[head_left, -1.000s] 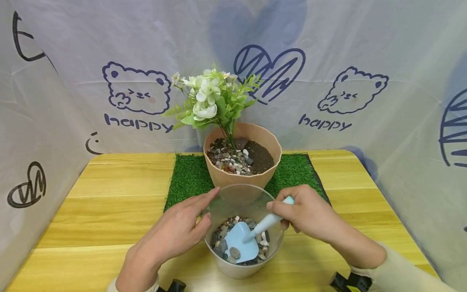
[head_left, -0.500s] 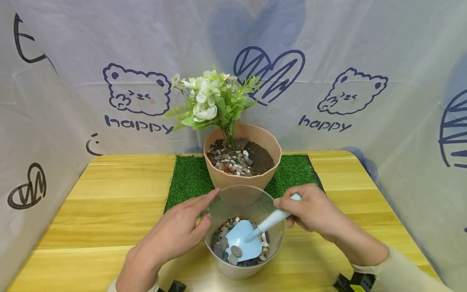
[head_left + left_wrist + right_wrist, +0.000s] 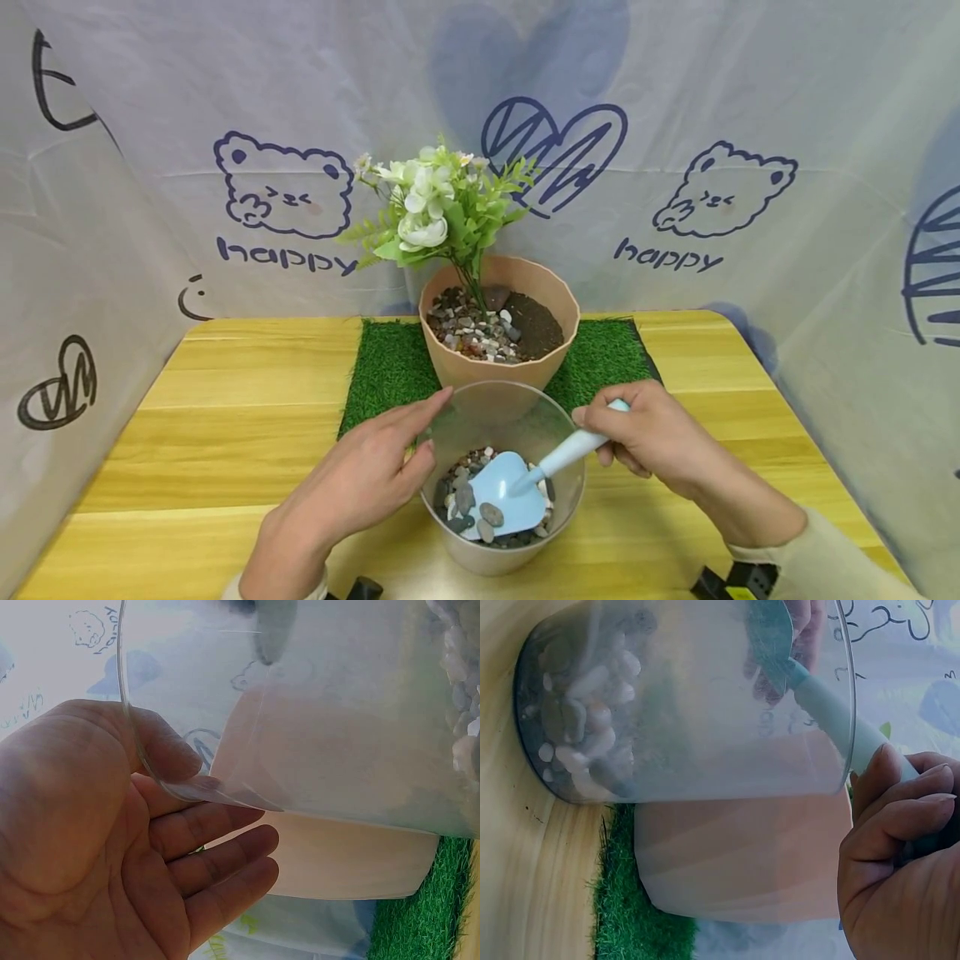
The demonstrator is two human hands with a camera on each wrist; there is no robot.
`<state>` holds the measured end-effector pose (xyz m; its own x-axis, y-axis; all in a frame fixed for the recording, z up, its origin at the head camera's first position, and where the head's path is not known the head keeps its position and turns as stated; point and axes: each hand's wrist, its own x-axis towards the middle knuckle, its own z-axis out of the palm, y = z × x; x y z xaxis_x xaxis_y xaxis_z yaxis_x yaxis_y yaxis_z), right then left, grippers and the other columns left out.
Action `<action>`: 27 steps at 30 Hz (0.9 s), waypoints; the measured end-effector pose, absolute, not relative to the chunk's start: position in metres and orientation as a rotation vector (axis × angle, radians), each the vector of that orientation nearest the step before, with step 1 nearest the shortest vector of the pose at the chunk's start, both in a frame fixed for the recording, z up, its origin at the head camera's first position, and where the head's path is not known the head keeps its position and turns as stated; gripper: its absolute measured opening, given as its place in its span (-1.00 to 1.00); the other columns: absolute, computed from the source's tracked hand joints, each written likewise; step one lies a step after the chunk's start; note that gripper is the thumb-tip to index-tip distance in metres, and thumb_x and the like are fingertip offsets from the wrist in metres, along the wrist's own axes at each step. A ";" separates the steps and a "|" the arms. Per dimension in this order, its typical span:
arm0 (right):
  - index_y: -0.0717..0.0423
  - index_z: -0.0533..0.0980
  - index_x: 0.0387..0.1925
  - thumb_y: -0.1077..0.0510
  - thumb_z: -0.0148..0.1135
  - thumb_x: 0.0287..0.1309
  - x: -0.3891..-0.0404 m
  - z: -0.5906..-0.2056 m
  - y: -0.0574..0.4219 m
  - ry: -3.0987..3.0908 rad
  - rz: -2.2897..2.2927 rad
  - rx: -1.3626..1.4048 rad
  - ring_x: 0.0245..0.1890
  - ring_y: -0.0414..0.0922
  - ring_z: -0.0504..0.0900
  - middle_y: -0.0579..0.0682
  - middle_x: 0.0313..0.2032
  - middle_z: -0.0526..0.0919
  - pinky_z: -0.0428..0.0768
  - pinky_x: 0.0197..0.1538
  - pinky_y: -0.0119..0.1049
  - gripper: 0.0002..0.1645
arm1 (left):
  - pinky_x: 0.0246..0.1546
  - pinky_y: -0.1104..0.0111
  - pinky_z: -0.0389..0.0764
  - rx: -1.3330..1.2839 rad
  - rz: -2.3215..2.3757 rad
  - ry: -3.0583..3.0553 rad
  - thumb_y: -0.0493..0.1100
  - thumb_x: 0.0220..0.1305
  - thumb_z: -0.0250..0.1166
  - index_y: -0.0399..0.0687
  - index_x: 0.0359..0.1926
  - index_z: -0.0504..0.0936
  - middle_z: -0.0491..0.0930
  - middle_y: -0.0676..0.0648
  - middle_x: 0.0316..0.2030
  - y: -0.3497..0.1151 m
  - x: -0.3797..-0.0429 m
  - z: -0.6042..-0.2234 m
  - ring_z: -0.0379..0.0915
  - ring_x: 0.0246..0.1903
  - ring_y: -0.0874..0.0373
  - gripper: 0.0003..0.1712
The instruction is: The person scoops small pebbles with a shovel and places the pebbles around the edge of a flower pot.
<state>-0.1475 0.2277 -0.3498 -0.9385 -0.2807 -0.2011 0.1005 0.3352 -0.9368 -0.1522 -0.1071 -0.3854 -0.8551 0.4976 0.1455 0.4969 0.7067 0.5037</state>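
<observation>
My right hand grips the handle of a light blue toy shovel. Its blade, bearing several grey pebbles, is inside a clear plastic bucket. The right wrist view has the shovel blade up near the bucket's rim, well above the stones at the bottom. On the other side, my left hand rests against the bucket's rim with thumb and index finger. In the left wrist view the other fingers of that hand extend loosely outside the bucket.
Right behind the bucket stands a peach flowerpot with soil, pebbles and white flowers. It sits on a green turf mat on the wooden table. A printed cloth hangs behind and at both sides.
My right hand has shifted slightly right with the shovel, and the pebbles on the blade have moved a little with it. The left hand stays at the rim.
</observation>
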 end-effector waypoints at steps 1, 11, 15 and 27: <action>0.42 0.63 -0.39 0.11 0.28 0.42 -0.147 -0.350 0.228 2.273 -1.635 -0.167 -0.82 -0.29 0.24 0.02 -0.67 0.59 0.19 -0.74 -0.48 -0.60 | 0.44 0.02 0.50 0.845 0.856 2.901 -0.05 0.56 0.08 0.08 0.63 0.27 0.41 -0.01 0.51 -0.107 -0.152 -0.385 0.40 0.45 0.00 -0.31; 0.26 0.63 -0.43 0.09 0.27 0.45 -0.149 -0.352 0.233 2.239 -1.700 -0.119 -0.83 -0.29 0.27 -0.02 -0.68 0.62 0.22 -0.73 -0.50 -0.64 | 0.41 0.05 0.54 0.866 0.847 2.922 -0.05 0.55 0.09 0.11 0.63 0.27 0.44 -0.01 0.49 -0.106 -0.154 -0.383 0.42 0.43 0.03 -0.32; 0.21 0.62 -0.44 0.07 0.27 0.45 -0.148 -0.350 0.237 2.263 -1.715 -0.085 -0.82 -0.28 0.28 -0.03 -0.69 0.63 0.22 -0.73 -0.49 -0.65 | 0.41 0.06 0.55 0.861 0.850 2.922 -0.05 0.55 0.10 0.10 0.62 0.28 0.45 -0.01 0.48 -0.106 -0.154 -0.383 0.43 0.43 0.03 -0.32; 0.13 0.66 -0.45 0.06 0.27 0.47 -0.147 -0.333 0.252 2.310 -1.857 0.013 -0.82 -0.29 0.31 -0.08 -0.73 0.59 0.27 -0.76 -0.44 -0.65 | 0.42 0.07 0.54 0.857 0.860 2.917 -0.07 0.56 0.10 0.09 0.63 0.28 0.43 0.02 0.49 -0.107 -0.150 -0.385 0.42 0.44 0.06 -0.33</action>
